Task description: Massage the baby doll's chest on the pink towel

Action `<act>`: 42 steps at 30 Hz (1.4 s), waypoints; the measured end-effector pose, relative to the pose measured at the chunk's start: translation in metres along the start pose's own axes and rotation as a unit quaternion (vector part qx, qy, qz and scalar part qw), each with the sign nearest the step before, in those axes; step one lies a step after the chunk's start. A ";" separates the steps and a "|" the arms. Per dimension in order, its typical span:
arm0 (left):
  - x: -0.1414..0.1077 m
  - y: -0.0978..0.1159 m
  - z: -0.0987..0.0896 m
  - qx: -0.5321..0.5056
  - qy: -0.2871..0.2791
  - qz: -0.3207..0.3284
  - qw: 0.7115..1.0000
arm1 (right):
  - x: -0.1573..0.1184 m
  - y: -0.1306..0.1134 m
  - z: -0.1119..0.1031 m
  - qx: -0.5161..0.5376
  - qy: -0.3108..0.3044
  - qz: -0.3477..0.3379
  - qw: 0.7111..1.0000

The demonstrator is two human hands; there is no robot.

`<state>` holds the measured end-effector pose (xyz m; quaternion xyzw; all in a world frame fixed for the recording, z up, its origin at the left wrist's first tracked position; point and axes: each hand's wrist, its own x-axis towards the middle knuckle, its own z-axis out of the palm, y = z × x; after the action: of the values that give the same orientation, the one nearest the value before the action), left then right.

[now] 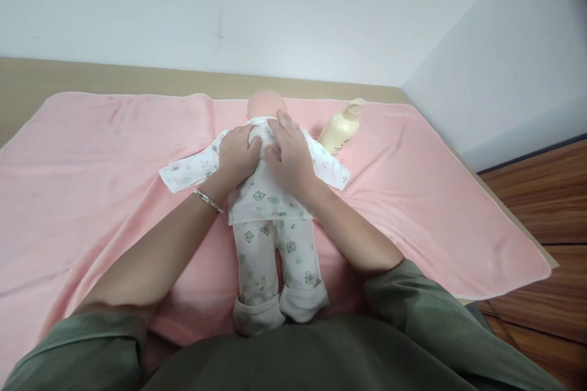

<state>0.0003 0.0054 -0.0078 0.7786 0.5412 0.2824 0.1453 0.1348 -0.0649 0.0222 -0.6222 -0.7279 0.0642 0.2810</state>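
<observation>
A baby doll in a white printed top and matching trousers lies on a pink blanket, its head toward the wall and its trouser cuffs turned up. My left hand rests on the left side of the doll's upper body, thumb apart from the other fingers. On the right side of the upper body lies my right hand, its fingers spread and slightly blurred. The sleeves stretch out to both sides.
A cream pump bottle lies tilted on the blanket, right of the doll. Behind the blanket runs the wooden table edge against a white wall. Wood-grain panels stand at the right.
</observation>
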 end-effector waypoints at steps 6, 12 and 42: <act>0.001 -0.002 0.001 0.012 -0.023 0.016 1.000 | 0.008 0.006 -0.006 -0.013 -0.090 -0.012 0.996; 0.000 0.001 0.000 0.018 -0.019 0.008 1.000 | 0.007 0.008 -0.011 0.018 0.005 -0.009 1.000; 0.011 -0.011 -0.003 0.046 -0.093 0.031 0.994 | 0.022 0.037 0.010 -0.018 -0.011 0.040 0.999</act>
<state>-0.0077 0.0191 -0.0083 0.8235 0.5137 0.1881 0.1502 0.1606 -0.0340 0.0052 -0.6550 -0.7066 0.0686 0.2589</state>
